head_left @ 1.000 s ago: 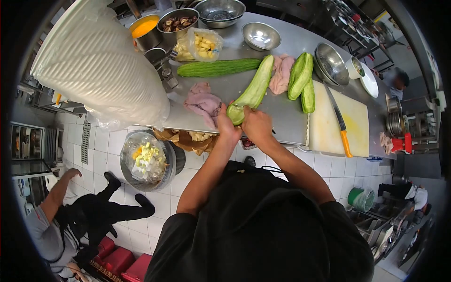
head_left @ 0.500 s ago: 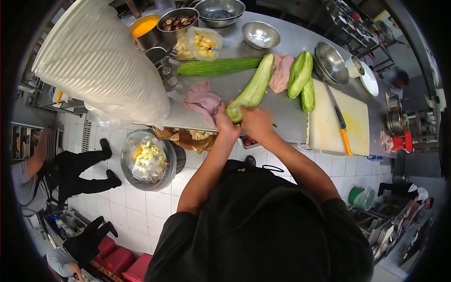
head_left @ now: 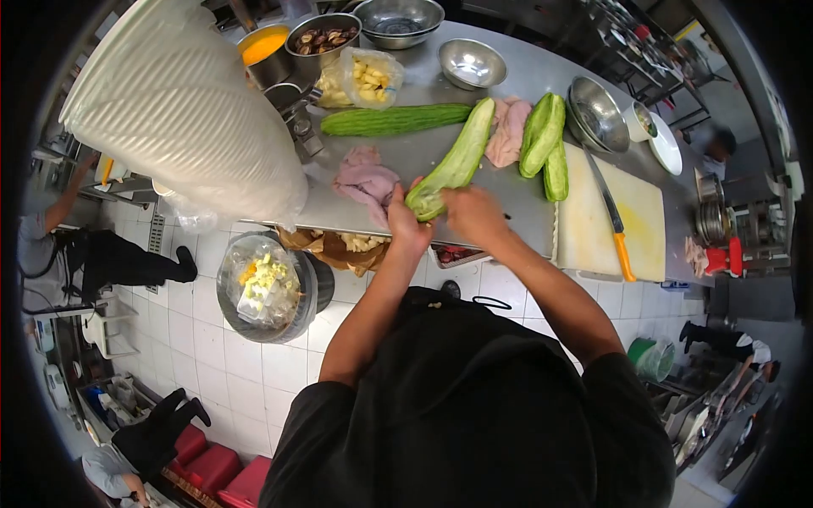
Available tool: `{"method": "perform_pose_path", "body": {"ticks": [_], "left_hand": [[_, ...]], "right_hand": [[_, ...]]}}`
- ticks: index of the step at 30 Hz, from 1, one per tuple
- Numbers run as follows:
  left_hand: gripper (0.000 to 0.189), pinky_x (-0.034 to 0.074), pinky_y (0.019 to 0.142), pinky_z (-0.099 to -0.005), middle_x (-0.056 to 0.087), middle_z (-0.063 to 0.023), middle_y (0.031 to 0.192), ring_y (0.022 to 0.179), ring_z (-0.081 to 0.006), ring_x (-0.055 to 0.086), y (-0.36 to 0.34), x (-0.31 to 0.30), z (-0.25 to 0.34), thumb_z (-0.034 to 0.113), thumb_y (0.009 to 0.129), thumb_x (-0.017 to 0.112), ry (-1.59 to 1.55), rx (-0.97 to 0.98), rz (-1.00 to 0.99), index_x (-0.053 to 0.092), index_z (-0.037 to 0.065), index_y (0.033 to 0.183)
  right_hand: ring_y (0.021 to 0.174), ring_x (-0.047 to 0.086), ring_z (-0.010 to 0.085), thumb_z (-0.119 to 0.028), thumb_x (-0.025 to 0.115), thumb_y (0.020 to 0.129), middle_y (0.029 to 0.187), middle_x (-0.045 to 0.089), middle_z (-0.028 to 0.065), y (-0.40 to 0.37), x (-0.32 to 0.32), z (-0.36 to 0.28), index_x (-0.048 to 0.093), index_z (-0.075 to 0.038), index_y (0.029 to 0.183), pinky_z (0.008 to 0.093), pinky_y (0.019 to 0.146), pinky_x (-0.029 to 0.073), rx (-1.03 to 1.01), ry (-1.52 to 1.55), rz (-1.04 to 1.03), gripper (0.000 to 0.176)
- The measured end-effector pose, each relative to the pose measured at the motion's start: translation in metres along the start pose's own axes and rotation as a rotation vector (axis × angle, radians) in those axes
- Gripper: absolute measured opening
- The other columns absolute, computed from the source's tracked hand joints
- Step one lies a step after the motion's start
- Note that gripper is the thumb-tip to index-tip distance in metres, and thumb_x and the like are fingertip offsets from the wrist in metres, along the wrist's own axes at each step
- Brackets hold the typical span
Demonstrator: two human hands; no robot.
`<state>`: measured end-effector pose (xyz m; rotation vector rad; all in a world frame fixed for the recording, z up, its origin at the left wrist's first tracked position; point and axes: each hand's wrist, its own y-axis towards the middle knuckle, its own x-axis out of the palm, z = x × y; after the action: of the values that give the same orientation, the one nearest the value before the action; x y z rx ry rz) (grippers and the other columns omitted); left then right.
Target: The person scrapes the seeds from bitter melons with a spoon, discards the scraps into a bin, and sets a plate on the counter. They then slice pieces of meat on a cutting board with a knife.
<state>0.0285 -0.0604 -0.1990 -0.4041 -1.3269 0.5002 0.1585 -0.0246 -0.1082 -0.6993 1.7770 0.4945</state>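
My left hand is wrapped round the near end of a halved long green gourd, cut face up and hollowed along the middle. My right hand is closed at the gourd's near end; a small dark tip shows beside it, perhaps a tool handle, but the rest is hidden in the fist. A whole ridged green gourd lies behind. Further gourd halves rest to the right. One crumpled pink cloth is beside my left hand, another pink cloth behind the held gourd.
A knife with an orange handle lies on a white cutting board. Metal bowls and a bag of yellow chunks stand at the back. A tall stack of white containers is at left, above a lined bin. Other people stand behind.
My right hand has shifted slightly right and back along the near end of the gourd. My left hand keeps its hold. A person at the left has moved further left.
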Motion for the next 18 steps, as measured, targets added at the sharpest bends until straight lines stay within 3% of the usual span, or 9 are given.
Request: {"method": "perform_pose_path", "body": {"ticks": [5,7,10,14,18], "left_hand": [[0.052,0.044,0.101,-0.0558,0.058,-0.0172,0.132,0.122,-0.0333,0.055,-0.022,0.020,0.001,0.045,0.105,0.029,0.079,-0.029,0.024,0.049,0.007,0.135],[0.051,0.045,0.100,-0.0526,0.059,-0.0164,0.131,0.120,-0.0321,0.057,-0.019,0.019,-0.005,0.043,0.106,0.029,0.118,0.016,0.016,0.050,0.007,0.135],[0.050,0.046,0.100,-0.0474,0.061,-0.0157,0.128,0.116,-0.0306,0.059,-0.005,0.006,-0.014,0.041,0.107,0.028,0.132,0.081,-0.023,0.052,0.007,0.133],[0.048,0.049,0.095,-0.0393,0.066,-0.0145,0.118,0.106,-0.0278,0.063,-0.005,0.011,-0.020,0.038,0.107,0.029,0.080,0.123,0.033,0.057,0.004,0.127],[0.052,0.047,0.098,-0.0414,0.064,-0.0172,0.121,0.110,-0.0303,0.061,-0.013,0.015,-0.017,0.039,0.107,0.025,0.100,0.135,0.027,0.057,0.003,0.127]], "right_hand": [[0.081,0.070,0.0346,-0.018,0.063,0.079,0.086,0.071,0.0186,0.027,-0.001,0.037,0.069,-0.003,0.093,0.0467,0.071,0.055,0.218,-0.192,0.065,0.021],[0.083,0.070,0.0347,-0.020,0.063,0.080,0.087,0.071,0.0193,0.032,0.001,0.029,0.070,-0.003,0.091,0.0470,0.073,0.055,0.266,-0.234,0.012,0.022],[0.081,0.069,0.0390,-0.015,0.060,0.078,0.082,0.069,0.0223,0.014,-0.013,0.008,0.069,-0.002,0.094,0.0482,0.074,0.054,0.095,-0.155,-0.083,0.022],[0.082,0.069,0.0387,-0.014,0.060,0.077,0.082,0.069,0.0230,-0.002,-0.008,-0.022,0.069,-0.002,0.094,0.0491,0.075,0.054,0.085,-0.059,-0.161,0.023],[0.082,0.067,0.0409,-0.012,0.059,0.076,0.082,0.068,0.0247,-0.009,-0.012,-0.037,0.069,0.000,0.087,0.0494,0.074,0.053,0.149,0.060,-0.218,0.019]]}}
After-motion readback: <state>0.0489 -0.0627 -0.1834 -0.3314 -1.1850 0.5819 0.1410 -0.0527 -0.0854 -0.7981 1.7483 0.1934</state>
